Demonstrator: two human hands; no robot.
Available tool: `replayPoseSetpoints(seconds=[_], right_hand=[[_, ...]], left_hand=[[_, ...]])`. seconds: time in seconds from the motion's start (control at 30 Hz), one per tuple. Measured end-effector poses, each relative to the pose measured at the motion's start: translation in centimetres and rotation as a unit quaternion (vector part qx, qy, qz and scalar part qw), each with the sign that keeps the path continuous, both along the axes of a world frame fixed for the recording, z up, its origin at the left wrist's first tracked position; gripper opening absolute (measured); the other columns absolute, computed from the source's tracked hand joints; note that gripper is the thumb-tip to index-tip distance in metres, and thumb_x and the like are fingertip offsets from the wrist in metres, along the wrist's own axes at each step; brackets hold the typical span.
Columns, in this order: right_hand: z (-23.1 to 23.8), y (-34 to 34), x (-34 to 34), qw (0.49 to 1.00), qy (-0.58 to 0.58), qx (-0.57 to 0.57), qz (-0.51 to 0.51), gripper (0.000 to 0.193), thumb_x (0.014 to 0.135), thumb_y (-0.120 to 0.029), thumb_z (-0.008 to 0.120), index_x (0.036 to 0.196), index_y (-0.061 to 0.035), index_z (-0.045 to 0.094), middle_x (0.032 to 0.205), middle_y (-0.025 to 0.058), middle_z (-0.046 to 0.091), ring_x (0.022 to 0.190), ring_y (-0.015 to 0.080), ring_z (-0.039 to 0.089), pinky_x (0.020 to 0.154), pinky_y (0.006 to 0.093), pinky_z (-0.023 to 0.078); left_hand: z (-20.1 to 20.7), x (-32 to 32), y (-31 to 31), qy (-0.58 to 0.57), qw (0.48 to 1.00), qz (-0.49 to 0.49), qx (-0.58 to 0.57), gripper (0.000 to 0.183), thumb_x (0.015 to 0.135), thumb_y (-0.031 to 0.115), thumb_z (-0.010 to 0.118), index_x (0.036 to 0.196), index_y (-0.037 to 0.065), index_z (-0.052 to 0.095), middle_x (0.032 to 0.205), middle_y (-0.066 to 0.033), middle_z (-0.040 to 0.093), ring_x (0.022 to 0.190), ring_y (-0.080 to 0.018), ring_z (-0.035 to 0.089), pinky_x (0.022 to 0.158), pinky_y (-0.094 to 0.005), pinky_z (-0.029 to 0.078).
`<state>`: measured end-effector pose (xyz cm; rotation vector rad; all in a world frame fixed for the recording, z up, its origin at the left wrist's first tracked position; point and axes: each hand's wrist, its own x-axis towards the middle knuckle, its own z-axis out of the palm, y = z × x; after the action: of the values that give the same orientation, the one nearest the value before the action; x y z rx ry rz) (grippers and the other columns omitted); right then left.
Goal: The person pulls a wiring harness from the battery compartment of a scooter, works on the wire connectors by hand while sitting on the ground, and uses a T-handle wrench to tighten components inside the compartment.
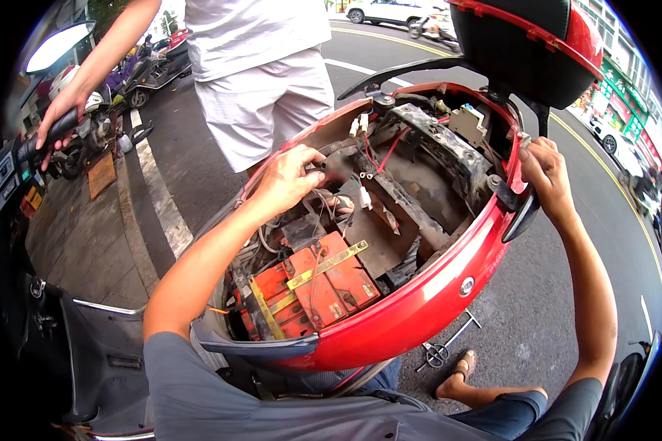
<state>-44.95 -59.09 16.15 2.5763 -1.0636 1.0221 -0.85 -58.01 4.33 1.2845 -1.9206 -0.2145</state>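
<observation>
A red electric scooter body (pixel 412 314) lies open in front of me, its seat area uncovered. My left hand (pixel 290 178) reaches over the opening with fingers pinched on a small dark piece, too blurred to name. My right hand (pixel 546 173) is closed at the rear edge of the red body panel, beside a black grab rail (pixel 522 214); its fingertips are partly hidden. Below my left hand sit red batteries (pixel 331 283) under yellow straps (pixel 327 264). A white connector (pixel 365 197) hangs on thin wires near the middle frame. More white connectors (pixel 359 125) lie by the far rim.
A red and black top box (pixel 526 55) stands raised at the rear. Across from me a person in white shorts (pixel 265 110) has a hand (pixel 62 121) on the handlebar grip. Scissors (pixel 436 356) and a T-handled wrench (pixel 460 332) lie on the road by a sandaled foot.
</observation>
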Motion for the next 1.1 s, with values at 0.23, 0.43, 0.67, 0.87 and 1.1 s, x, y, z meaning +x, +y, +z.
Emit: replayPoseSetpoints(seconds=[0.23,0.43,0.67,0.87,1.1], right_hand=[[2.8,-1.1,10.3,0.991,0.093,0.043,0.085,0.028,0.091,-0.019,0.065,0.079,0.003,0.054,0.068,0.0119,0.05,0.065,0.0216,0.055,0.065,0.0382,0.046],[-0.9,-5.3,24.4,0.921,0.322,-0.093,0.201,0.053,0.077,-0.048,0.075,0.112,-0.0099,0.067,0.105,0.0119,0.069,0.101,0.0319,0.067,0.083,0.0435,0.054],[-2.6,-9.5,25.6,0.924,0.341,0.032,0.171,0.03,0.088,-0.034,0.064,0.087,-0.0047,0.07,0.084,0.0179,0.068,0.084,0.0365,0.067,0.078,0.0458,0.053],[-1.8,-9.9,25.6,0.939,0.325,0.038,0.108,0.034,0.089,-0.04,0.064,0.096,-0.0086,0.074,0.092,0.0159,0.072,0.088,0.0355,0.069,0.079,0.0446,0.055],[-2.0,-8.2,27.1,0.932,0.353,0.042,0.069,0.033,0.087,-0.036,0.067,0.103,-0.0082,0.074,0.103,0.0157,0.072,0.097,0.0309,0.07,0.082,0.0434,0.056]], left_hand=[[0.6,0.0,0.3,0.05,0.994,-0.008,0.1,0.038,0.085,0.015,0.07,0.12,0.004,0.062,0.06,0.0034,0.051,0.055,-0.0055,0.045,0.053,-0.0275,0.036],[0.1,-0.4,-0.2,0.107,0.979,-0.054,0.162,0.042,0.089,0.015,0.067,0.128,0.001,0.056,0.068,0.0054,0.055,0.06,-0.003,0.047,0.053,-0.0224,0.037],[-0.7,0.2,-1.3,0.107,0.963,-0.092,0.228,0.038,0.088,0.005,0.063,0.123,-0.005,0.055,0.086,0.0007,0.059,0.071,-0.0027,0.052,0.058,-0.0192,0.041],[-0.2,0.4,-1.1,0.131,0.959,-0.098,0.23,0.046,0.088,0.009,0.061,0.13,-0.007,0.051,0.079,0.0053,0.053,0.064,-0.0012,0.046,0.056,-0.019,0.036],[2.6,-1.5,0.4,0.113,0.967,-0.01,0.227,0.056,0.091,0.034,0.065,0.13,-0.005,0.056,0.095,-0.0053,0.066,0.078,-0.0091,0.057,0.07,-0.0247,0.046]])
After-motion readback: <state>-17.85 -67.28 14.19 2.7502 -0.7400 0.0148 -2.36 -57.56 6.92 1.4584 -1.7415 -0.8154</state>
